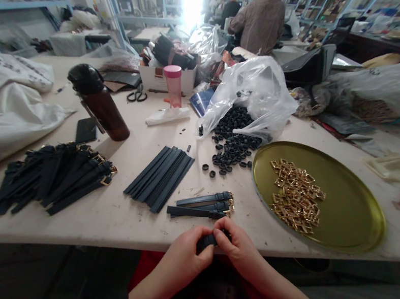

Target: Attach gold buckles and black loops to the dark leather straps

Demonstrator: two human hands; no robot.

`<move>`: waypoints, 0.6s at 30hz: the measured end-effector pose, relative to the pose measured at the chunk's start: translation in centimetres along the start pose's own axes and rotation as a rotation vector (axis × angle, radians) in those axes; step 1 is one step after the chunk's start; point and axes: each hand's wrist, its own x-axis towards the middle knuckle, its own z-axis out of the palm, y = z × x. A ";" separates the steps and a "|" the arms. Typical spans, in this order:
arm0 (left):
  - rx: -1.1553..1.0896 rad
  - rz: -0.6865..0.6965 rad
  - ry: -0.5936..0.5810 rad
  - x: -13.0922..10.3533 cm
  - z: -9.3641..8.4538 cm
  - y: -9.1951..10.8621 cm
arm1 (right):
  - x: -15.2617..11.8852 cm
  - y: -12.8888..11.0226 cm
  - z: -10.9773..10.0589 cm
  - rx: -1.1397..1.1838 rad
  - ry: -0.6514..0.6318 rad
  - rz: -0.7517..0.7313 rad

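At the table's front edge, my left hand and my right hand are close together, both closed on a black strap. Fingers cover most of that strap, so its ends are hidden. Just beyond lie a few black straps with gold buckles. Behind these is a neat row of flat black strips. Loose black loops spill from a clear plastic bag. To the right, gold buckles are heaped on a round gold-coloured tray.
A pile of buckled black straps lies at left, near a dark bottle and a phone. Farther back are scissors, a pink-lidded cup and a filled box. A person is beyond the table.
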 end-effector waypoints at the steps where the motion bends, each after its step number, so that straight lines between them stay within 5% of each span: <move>1: -0.064 0.015 -0.043 0.0 -0.3 0.0 | 0.0 0.0 -0.1 0.005 -0.003 -0.007; 4: -0.182 0.053 -0.107 0.0 -1.1 -0.1 | -0.1 -0.1 -0.4 -0.003 0.008 -0.001; 11: -0.199 -0.004 -0.059 0.1 -0.4 -0.2 | -0.3 0.7 -0.1 -0.043 0.065 -0.016; 18: -0.132 0.020 -0.114 -0.1 -0.8 -0.1 | -0.7 0.3 -1.2 -0.080 -0.109 -0.066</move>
